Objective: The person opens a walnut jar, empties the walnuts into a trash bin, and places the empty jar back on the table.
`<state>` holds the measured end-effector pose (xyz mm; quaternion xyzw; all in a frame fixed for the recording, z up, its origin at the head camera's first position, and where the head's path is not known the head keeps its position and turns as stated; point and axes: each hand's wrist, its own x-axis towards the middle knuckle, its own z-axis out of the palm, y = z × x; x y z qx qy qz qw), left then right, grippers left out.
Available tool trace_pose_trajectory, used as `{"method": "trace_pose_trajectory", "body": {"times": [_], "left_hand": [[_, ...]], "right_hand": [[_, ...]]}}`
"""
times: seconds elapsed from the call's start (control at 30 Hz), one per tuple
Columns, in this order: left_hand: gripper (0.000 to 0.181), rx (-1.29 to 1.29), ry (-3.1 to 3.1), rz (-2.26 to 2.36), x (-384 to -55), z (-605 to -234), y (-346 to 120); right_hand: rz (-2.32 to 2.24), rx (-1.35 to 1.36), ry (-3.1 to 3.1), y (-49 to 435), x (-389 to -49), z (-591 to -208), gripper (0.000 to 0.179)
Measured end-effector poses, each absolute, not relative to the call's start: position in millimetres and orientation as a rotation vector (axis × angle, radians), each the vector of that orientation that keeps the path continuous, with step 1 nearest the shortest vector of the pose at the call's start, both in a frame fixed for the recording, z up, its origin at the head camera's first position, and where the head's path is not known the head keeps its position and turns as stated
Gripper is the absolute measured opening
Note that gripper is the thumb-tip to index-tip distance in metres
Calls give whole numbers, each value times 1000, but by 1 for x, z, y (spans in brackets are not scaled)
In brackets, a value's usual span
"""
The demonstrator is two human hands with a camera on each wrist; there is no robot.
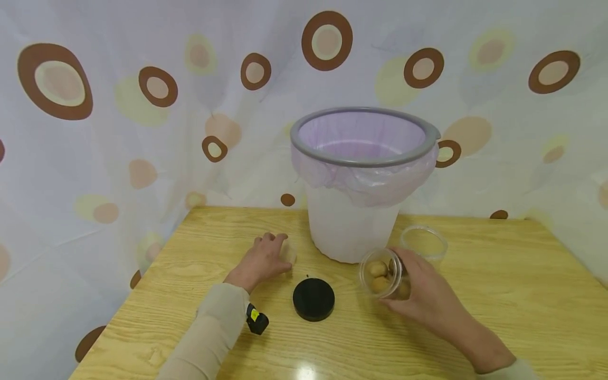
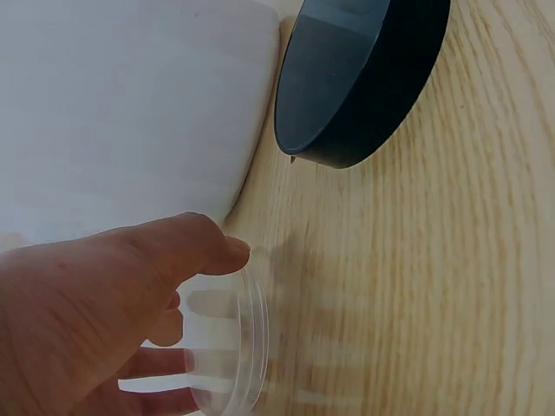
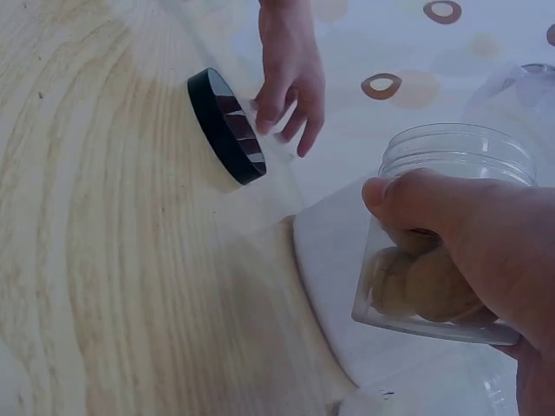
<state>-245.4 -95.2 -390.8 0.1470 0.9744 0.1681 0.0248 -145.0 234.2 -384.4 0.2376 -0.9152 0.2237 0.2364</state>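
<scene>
In the head view my right hand (image 1: 427, 295) grips a clear plastic jar (image 1: 372, 293) holding several round, brown, walnut-like pieces (image 1: 378, 268). The jar has no lid on and tilts with its mouth toward me. Its threaded neck (image 3: 455, 149) shows in the right wrist view, the thumb across the side. My left hand (image 1: 263, 261) is at a small clear plastic piece with a ridged round rim (image 2: 253, 338) on the table. The thumb lies at that rim and the fingers curl around the other side. A black round lid (image 1: 313, 299) lies between the hands.
Behind the hands stands a white bin (image 1: 351, 227) with a grey ring (image 1: 363, 162) over a pale purple liner (image 1: 361, 187). Another clear container (image 1: 424, 240) stands to its right. The wooden table (image 1: 389, 348) meets a patterned curtain (image 1: 237, 31) at the back.
</scene>
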Motion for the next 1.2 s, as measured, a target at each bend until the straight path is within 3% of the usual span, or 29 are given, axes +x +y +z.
{"method": "trace_pose_trajectory", "body": {"times": [0.7,1.2], "left_hand": [[62,476,3005,456,-252,-397,-90],[68,526,3079,564,-261,-370,-92]], "right_hand": [[559,671,-2467,253,-144,-332,94],[529,681,-2458,263,-147,-302,92]]}}
